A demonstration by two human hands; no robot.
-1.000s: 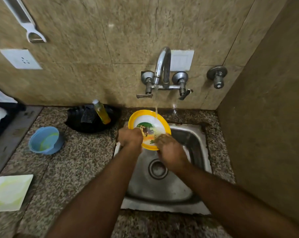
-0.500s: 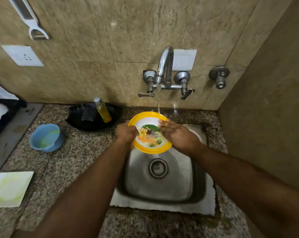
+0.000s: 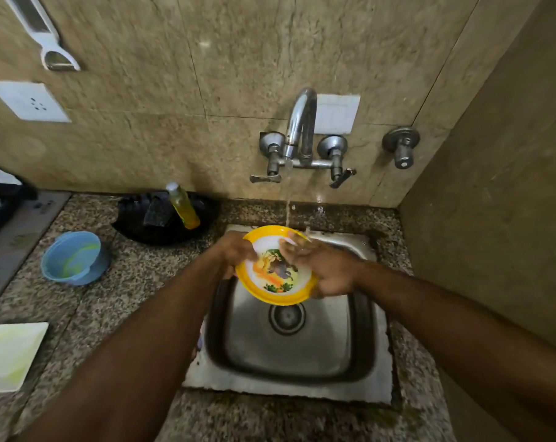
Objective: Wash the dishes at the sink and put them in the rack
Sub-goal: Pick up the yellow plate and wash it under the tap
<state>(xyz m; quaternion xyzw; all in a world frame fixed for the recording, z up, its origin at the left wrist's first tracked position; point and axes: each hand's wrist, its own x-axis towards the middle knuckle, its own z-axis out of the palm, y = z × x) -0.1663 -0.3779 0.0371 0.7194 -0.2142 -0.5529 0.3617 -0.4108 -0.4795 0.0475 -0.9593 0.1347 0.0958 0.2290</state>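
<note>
Rinsing a yellow-rimmed plate under running water above the sink

The left hand grips the plate's left rim with curled fingers, holding it tilted over the basin, just below the tap. The right hand lies against the plate's right side, fingers fairly straight across its face where the stream lands. On the counter to the left sit a blue bowl, a soap bottle in a black dish, and a pale square plate

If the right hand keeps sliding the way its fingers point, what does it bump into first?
The right hand has its fingers pointing left across the yellow plate. Going straight on, it would probably meet the left hand, which grips the plate's left rim. Depth is hard to judge here.
</note>
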